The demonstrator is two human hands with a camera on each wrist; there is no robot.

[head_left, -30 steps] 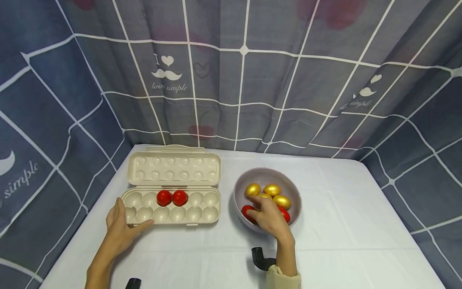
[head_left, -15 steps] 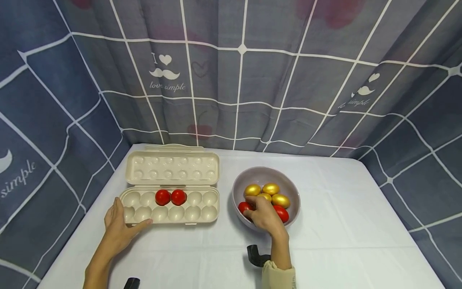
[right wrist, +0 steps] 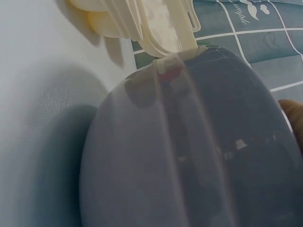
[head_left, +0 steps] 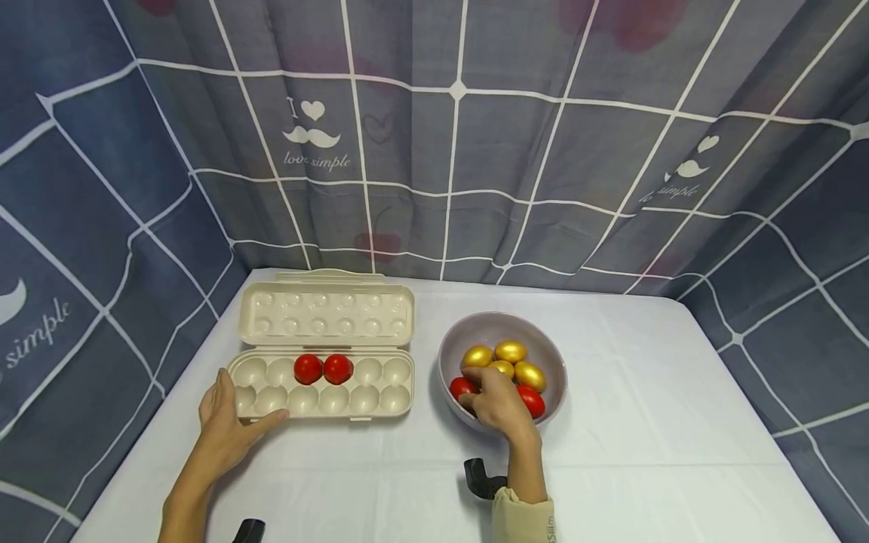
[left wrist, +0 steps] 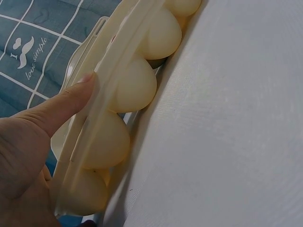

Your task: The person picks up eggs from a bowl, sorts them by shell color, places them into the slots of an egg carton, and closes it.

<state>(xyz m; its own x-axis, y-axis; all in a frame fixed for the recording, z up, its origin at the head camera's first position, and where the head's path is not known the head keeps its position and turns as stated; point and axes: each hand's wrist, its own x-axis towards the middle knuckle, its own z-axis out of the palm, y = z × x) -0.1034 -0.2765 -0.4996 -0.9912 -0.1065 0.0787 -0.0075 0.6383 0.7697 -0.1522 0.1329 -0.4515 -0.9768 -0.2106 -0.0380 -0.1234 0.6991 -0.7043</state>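
My left hand (head_left: 226, 434) grips the left front corner of an open cream plastic egg carton (head_left: 317, 404). The left wrist view shows its thumb (left wrist: 71, 101) on the carton's rim; the other fingers are largely hidden. Two red eggs (head_left: 323, 369) sit side by side in the carton's back row. Inside a grey-mauve bowl (head_left: 555, 358), my right hand (head_left: 501, 401) pinches a red egg (head_left: 462, 388) between thumb and fingers. Beside that hand lie another red egg (head_left: 532, 401) and several gold eggs (head_left: 529, 375). The bowl's outer wall fills most of the right wrist view.
A white cloth covers the table (head_left: 631, 392). The carton's lid (head_left: 326, 313) lies folded back toward the curtain (head_left: 407, 151), which surrounds the table's back and sides. Black curved pieces (head_left: 483, 480) show near both wrists.
Within the bowl, the right hand has moved slightly left with its fingers around the red egg, which has shifted a little. The left hand and carton have stayed in place.
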